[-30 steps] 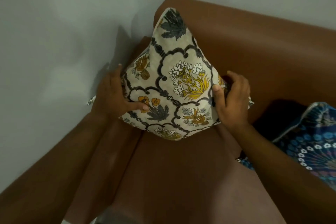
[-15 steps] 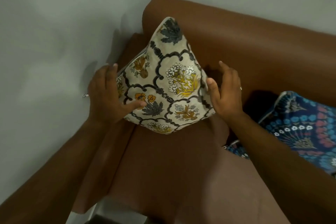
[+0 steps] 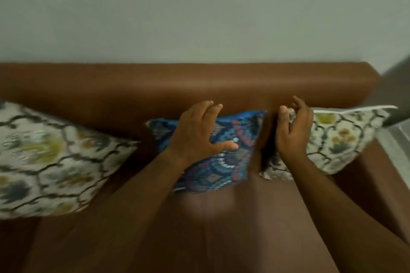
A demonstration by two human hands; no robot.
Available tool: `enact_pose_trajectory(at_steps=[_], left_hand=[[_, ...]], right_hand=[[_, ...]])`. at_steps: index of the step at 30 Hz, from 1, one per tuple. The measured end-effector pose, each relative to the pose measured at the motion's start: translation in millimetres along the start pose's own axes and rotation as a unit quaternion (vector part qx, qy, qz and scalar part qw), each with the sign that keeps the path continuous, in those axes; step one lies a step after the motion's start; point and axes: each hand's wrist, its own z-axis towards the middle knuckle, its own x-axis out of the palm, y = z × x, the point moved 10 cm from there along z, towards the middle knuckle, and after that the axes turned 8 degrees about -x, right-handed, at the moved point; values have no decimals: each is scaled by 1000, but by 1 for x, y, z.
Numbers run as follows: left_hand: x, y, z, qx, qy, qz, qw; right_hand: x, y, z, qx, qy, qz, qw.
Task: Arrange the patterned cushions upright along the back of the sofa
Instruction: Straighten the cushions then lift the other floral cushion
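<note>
Three patterned cushions lie on the brown sofa. A cream floral cushion leans at the left. A blue peacock-pattern cushion lies in the middle against the backrest. Another cream floral cushion sits at the right. My left hand is spread over the blue cushion's left part, fingers apart, thumb out. My right hand hovers between the blue cushion and the right cream one, fingers loosely curled and apart, holding nothing. The frame is motion-blurred.
A pale grey wall rises behind the backrest. The sofa's right armrest borders the right cushion. Bare brown seat lies in front of the cushions.
Both hands have let go of the cream floral cushion at the sofa's left end and moved right to the blue cushion. The view has swung right, showing the whole backrest.
</note>
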Motion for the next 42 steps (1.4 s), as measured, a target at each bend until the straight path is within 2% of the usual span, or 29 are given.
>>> enact_pose_trajectory(at_steps=[5, 8, 11, 13, 15, 19, 22, 24, 27, 29, 30, 37, 41, 42], left_hand=[[129, -156, 78, 68, 49, 17, 996], [193, -230, 125, 95, 80, 50, 991], [251, -277, 162, 107, 113, 149, 977], [278, -288, 175, 101, 137, 213, 962], [297, -292, 187, 84, 147, 250, 953], [311, -281, 201, 45, 163, 226, 959], [298, -268, 205, 30, 118, 177, 977], [283, -249, 201, 0, 77, 133, 988], [275, -218, 190, -89, 25, 42, 995], [285, -215, 184, -112, 1, 9, 994], [293, -216, 184, -121, 0, -3, 993], [321, -235, 192, -88, 65, 18, 994], [310, -241, 193, -70, 54, 25, 996], [307, -243, 194, -64, 51, 27, 996]], right_hand=[[-105, -203, -8, 140, -40, -68, 987], [-133, -311, -13, 212, -50, -60, 974], [-130, -395, -19, 276, -26, 20, 960], [-117, -434, -25, 351, -25, 114, 929], [-107, -460, -22, 383, -32, 161, 909], [-101, -457, -7, 362, -60, 110, 924], [-116, -431, 15, 309, -79, 39, 947], [-136, -408, 36, 270, -102, 39, 957], [-175, -364, 79, 159, -141, -1, 977], [-190, -341, 103, 63, -155, -47, 985], [-191, -342, 110, 44, -151, -59, 986], [-171, -403, 92, 101, -109, -62, 987], [-191, -390, 105, 68, -157, -103, 980], [-194, -393, 108, 51, -147, -126, 980]])
